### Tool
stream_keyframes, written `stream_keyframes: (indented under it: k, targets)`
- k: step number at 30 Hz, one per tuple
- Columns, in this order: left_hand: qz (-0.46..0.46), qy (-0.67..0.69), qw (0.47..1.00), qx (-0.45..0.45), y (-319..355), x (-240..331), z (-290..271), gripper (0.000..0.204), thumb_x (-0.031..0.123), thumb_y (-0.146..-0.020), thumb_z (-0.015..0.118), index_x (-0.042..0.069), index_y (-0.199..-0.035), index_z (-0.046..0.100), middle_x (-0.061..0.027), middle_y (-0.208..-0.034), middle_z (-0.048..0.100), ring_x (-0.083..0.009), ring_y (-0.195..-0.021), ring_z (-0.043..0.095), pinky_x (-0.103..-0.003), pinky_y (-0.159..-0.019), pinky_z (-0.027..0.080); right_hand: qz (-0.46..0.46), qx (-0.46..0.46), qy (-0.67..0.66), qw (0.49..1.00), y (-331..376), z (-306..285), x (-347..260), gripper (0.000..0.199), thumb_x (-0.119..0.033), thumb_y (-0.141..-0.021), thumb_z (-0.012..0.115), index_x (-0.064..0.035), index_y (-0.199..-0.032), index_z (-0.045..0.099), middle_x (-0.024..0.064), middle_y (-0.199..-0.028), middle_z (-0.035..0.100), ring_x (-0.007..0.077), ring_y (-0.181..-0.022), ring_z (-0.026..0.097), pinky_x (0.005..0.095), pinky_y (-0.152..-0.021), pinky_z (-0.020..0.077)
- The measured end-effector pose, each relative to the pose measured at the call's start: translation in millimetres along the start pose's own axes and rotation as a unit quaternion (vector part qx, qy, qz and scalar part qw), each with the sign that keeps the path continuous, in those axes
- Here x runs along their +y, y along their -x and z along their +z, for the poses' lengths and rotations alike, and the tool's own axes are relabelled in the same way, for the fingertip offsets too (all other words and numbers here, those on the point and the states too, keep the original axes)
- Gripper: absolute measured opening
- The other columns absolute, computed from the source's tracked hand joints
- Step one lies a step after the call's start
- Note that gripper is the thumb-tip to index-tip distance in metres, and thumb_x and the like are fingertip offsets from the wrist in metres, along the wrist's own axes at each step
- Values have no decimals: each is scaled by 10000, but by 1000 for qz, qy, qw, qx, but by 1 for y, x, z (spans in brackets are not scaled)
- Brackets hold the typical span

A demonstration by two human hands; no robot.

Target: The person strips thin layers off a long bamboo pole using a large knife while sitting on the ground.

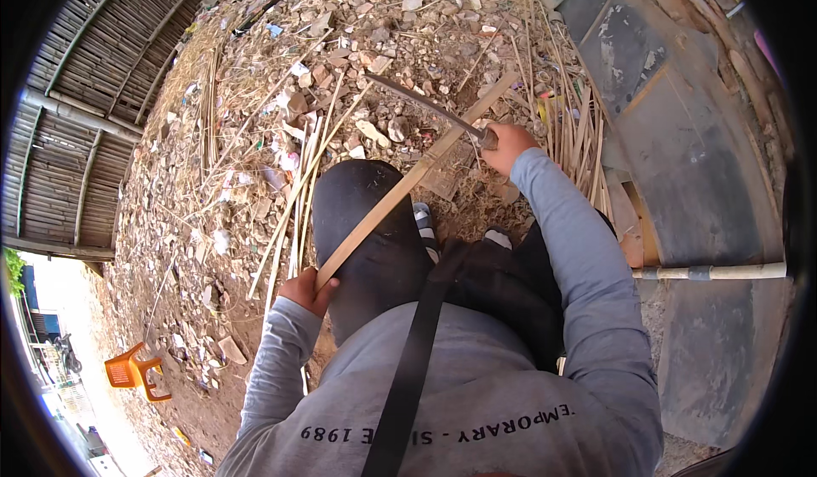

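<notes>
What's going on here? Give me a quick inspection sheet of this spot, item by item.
Surface: bare ground strewn with stones and dry stalks.
Job's things: long bamboo strip lying across the knee; long knife with its blade crossing the strip.
Clutter: loose bamboo slivers, rubble, scraps.
Hands: left hand grips the strip's near end; right hand grips the knife handle.
Cables: nothing seen; a black strap crosses the chest.
Surroundings: bamboo screen, orange plastic chair, grey slabs.

Person is wearing a grey long-sleeve top (477, 392) with dark lettering across the chest, black trousers (366, 222), a black strap (417, 349) crossing the torso, and striped dark-and-white shoes (424, 226).
</notes>
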State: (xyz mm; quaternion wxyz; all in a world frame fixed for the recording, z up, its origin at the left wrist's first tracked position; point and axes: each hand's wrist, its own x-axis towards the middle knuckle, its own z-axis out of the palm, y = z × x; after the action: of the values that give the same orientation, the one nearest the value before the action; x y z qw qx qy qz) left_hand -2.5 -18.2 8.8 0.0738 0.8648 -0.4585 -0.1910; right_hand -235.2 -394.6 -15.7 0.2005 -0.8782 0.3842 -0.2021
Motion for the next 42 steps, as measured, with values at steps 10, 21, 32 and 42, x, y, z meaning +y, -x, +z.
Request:
stream_keyframes:
  k: [10,21,32,42]
  targets:
    - [-12,66,996,-63,-14,-7,-4,341,355,-887,614,21,-826,582,-220,-703,616,-428,-716,618,-459,-629,475,24,-120,5,992,-3,-9,15,187,-217,-743,666,-78,-861,621,164,-743,638,372,-709,622,437,-679,510]
    - [-8,163,982,-100,-18,-14,-7,319,325,-910,599,7,-916,635,-174,-666,607,-282,-591,585,-391,-594,461,77,-149,3,986,-5,-2,7,297,-232,-742,691,-42,-965,647,157,-861,671,315,-827,653,407,-761,508]
    - [6,25,999,31,-3,10,-11,261,288,-861,616,38,-802,569,-219,-704,623,-427,-681,619,-473,-604,494,132,-116,-435,883,3,-25,10,262,-228,-843,712,-54,-1026,643,21,-667,576,83,-469,476,276,-468,384]
    - [52,-26,996,61,-2,17,-19,258,289,-856,632,53,-937,565,-208,-827,637,-415,-752,628,-485,-663,506,61,-139,-597,788,3,-21,7,155,-97,-851,642,-41,-994,621,184,-1225,597,75,-491,453,256,-482,423]
